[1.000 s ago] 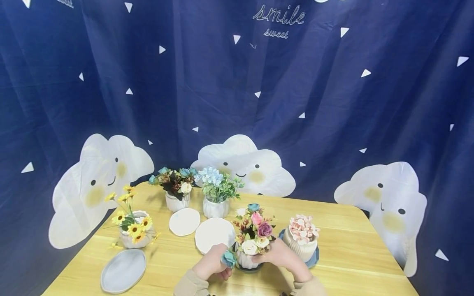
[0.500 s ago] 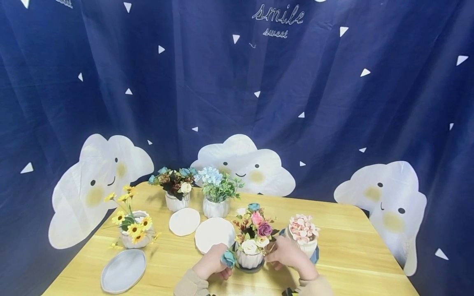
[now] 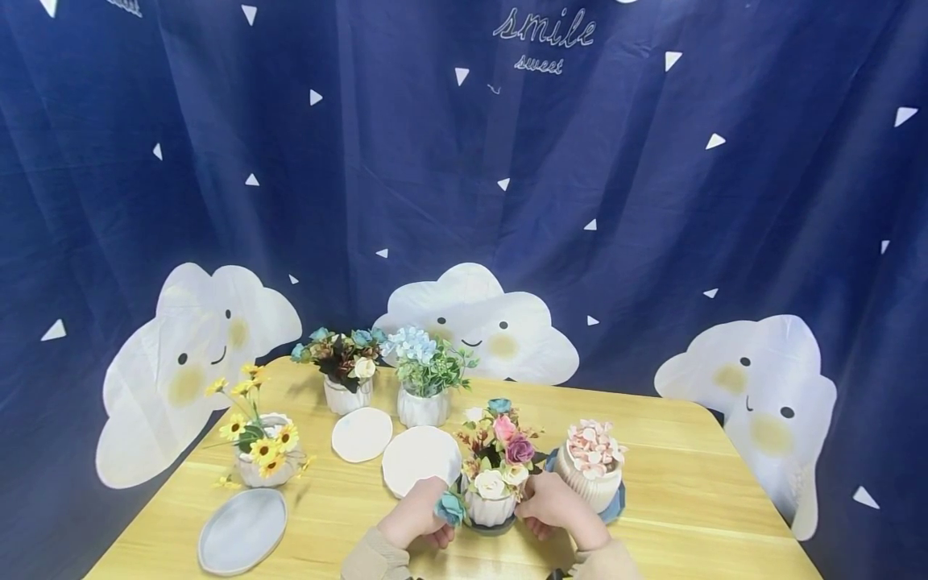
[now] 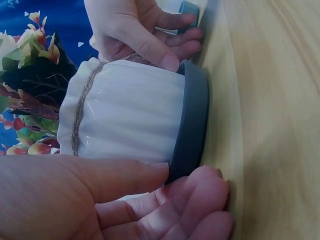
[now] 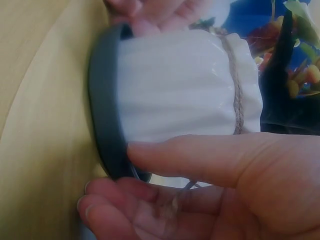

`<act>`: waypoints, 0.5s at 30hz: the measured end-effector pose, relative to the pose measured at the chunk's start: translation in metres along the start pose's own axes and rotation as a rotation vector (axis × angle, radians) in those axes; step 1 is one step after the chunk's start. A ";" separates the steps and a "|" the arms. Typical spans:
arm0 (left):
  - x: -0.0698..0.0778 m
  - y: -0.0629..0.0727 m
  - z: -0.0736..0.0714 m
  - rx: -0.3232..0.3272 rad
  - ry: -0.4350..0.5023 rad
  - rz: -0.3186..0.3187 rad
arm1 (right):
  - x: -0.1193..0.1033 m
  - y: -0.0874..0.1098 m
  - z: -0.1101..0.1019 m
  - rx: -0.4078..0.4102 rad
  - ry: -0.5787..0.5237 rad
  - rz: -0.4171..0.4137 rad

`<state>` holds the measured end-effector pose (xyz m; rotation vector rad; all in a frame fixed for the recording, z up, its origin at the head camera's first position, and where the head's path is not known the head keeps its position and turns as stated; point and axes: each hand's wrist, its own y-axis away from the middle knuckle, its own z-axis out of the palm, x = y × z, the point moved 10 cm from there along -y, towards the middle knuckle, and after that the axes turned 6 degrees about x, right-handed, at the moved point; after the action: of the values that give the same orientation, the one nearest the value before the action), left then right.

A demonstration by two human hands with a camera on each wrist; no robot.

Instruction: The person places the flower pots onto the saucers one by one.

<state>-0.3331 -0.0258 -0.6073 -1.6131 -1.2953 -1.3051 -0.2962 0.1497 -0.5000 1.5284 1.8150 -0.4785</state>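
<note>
A ribbed white flower pot (image 4: 135, 110) with twine round its neck stands in a dark grey saucer (image 4: 195, 117) near the table's front. Pink, purple, cream and teal artificial roses (image 3: 500, 459) fill it. My left hand (image 3: 419, 515) pinches the saucer's left edge, its thumb at the rim beside the pot and fingers curled at the outer side. Across from it, my right hand (image 3: 554, 507) pinches the right edge in the same way. In the right wrist view the right thumb (image 5: 185, 157) lies along the pot, its tip at the saucer rim.
A cream pot (image 3: 590, 483) of pink flowers stands on a blue saucer close by the right hand. White plates (image 3: 420, 461) lie behind the left hand, a grey plate (image 3: 242, 532) far left. Other potted flowers (image 3: 424, 403) stand at the back, yellow ones (image 3: 264, 459) left.
My right hand has let go of the pot's side, swung out to the right, then come back in lower at the saucer's edge. The left hand has stayed in place.
</note>
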 end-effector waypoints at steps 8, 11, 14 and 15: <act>-0.003 0.001 0.001 -0.027 0.100 -0.035 | -0.001 0.001 -0.001 0.003 0.004 0.005; 0.061 0.035 -0.007 0.032 -0.063 -0.014 | 0.001 0.001 0.000 -0.001 0.002 0.007; 0.090 0.048 -0.009 0.048 -0.195 0.032 | 0.001 0.000 0.000 -0.005 0.004 0.005; 0.095 0.050 -0.009 0.051 -0.246 0.047 | 0.002 0.000 0.000 -0.006 0.004 0.005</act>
<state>-0.2877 -0.0212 -0.5095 -1.7992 -1.4141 -1.0622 -0.2966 0.1505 -0.5015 1.5300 1.8136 -0.4678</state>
